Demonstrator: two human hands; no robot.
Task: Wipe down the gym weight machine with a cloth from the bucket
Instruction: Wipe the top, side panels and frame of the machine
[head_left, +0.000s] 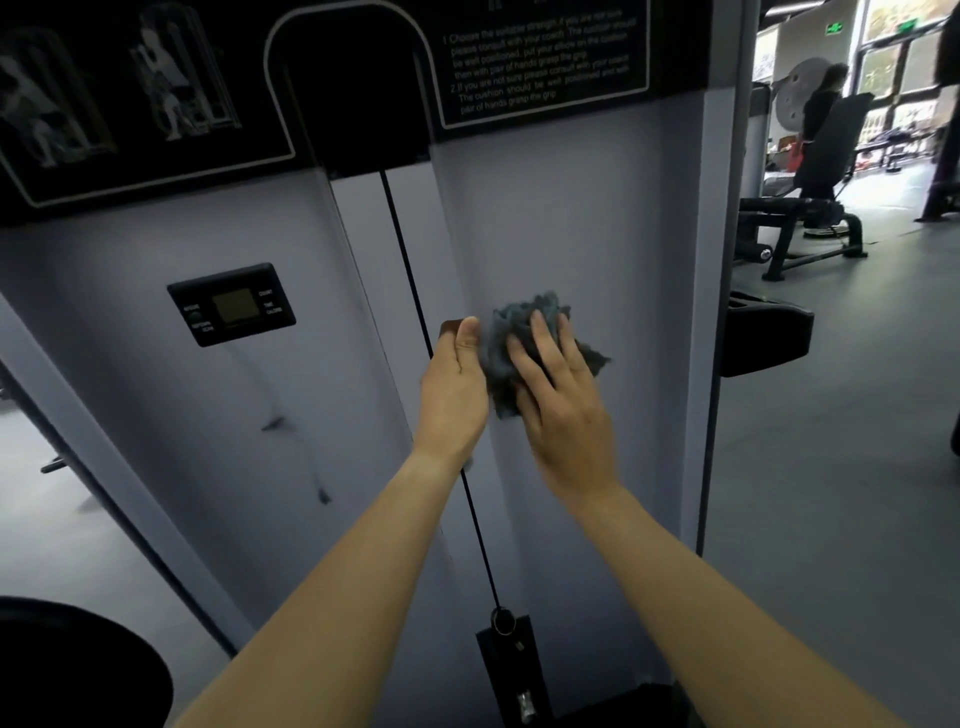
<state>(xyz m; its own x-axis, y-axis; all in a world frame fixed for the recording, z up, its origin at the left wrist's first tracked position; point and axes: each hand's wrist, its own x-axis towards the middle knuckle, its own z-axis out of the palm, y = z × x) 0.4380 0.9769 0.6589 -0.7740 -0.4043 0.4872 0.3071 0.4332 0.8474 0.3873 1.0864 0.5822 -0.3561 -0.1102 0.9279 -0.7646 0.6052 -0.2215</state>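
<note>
The weight machine's pale grey shroud panel (597, 218) fills the view, with a black cable (410, 291) running down its middle slot. A crumpled blue-grey cloth (511, 332) is pressed flat against the panel to the right of the cable, under the spread fingers of my right hand (561, 395). My left hand (454, 384) is edge-on just left of the cloth, its thumb up and its fingers touching the cloth's left edge at the cable. No bucket is in view.
A small black display unit (231, 303) sits on the left panel, with black instruction placards (540, 57) above. A black pad (763, 338) juts out at the right edge. Beyond it stand a bench (800, 234) and a person (823, 104) on open grey floor.
</note>
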